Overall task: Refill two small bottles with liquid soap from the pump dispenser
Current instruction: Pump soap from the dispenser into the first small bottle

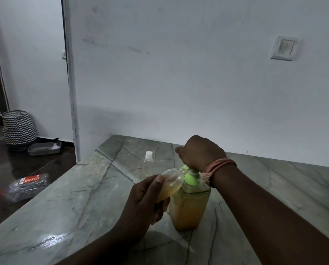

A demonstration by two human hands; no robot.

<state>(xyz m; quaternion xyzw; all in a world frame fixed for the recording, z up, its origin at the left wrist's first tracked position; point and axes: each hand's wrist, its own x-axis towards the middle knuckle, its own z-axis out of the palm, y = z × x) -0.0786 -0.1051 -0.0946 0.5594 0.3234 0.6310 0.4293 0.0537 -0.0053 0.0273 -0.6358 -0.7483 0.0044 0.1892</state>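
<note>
A clear pump dispenser with orange-yellow soap and a green pump top stands on the marble counter. My left hand grips a small clear bottle, tilted with its mouth at the green nozzle and partly filled with yellow soap. My right hand rests on the pump head from above, its fingers curled and covering it. A second small clear bottle with a white cap stands upright farther back on the counter, apart from both hands.
A white wall runs behind the counter with a switch plate at upper right. Left of the counter on the dark floor are a zigzag-patterned basket, a grey tray and a plastic packet.
</note>
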